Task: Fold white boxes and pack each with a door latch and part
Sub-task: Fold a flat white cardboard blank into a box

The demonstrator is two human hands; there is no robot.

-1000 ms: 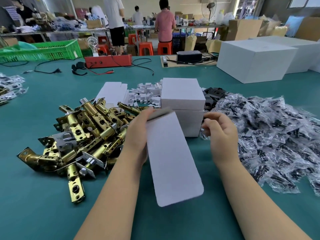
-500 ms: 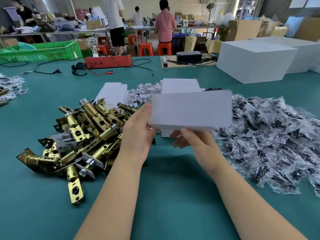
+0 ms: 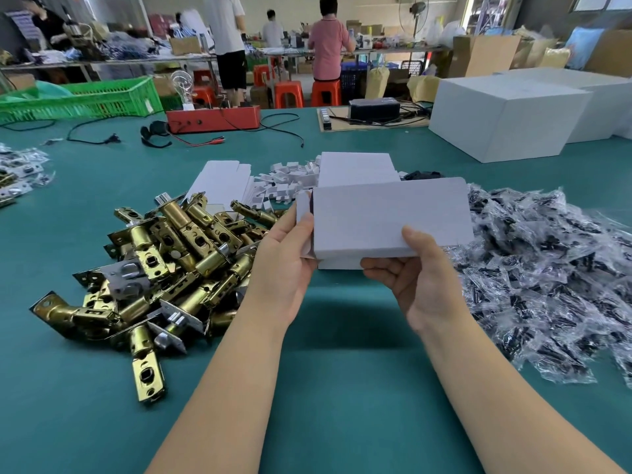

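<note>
- Far left, a few small clear packets [image 3: 17,172] lie on the teal worktop [image 3: 342,388], cut off by the frame edge; what they hold is hard to make out.
- A heap of door latches [image 3: 164,265] lies just left of my hands: brass-coloured cylinders with flat, shiny faceplates, piled at all angles.
- Behind the heap lies a stack of flat white box blanks [image 3: 219,181], and beside it a scatter of small white card pieces [image 3: 287,183].
- My left hand [image 3: 285,265] grips the left end of the white box [image 3: 390,217], thumb on the small end flap, fingers hidden behind the card.
- The box is smooth matte card, a long rectangle with rounded right corners, held above the worktop between the two piles.
- My right hand [image 3: 420,278] pinches its lower edge, thumb on the front face, fingers curled beneath.
- A stack of folded white boxes [image 3: 355,167] stands behind, mostly hidden by the one I hold.
- To the right sprawls a pile of crinkly clear bags with dark parts [image 3: 547,278], running off the frame.
</note>
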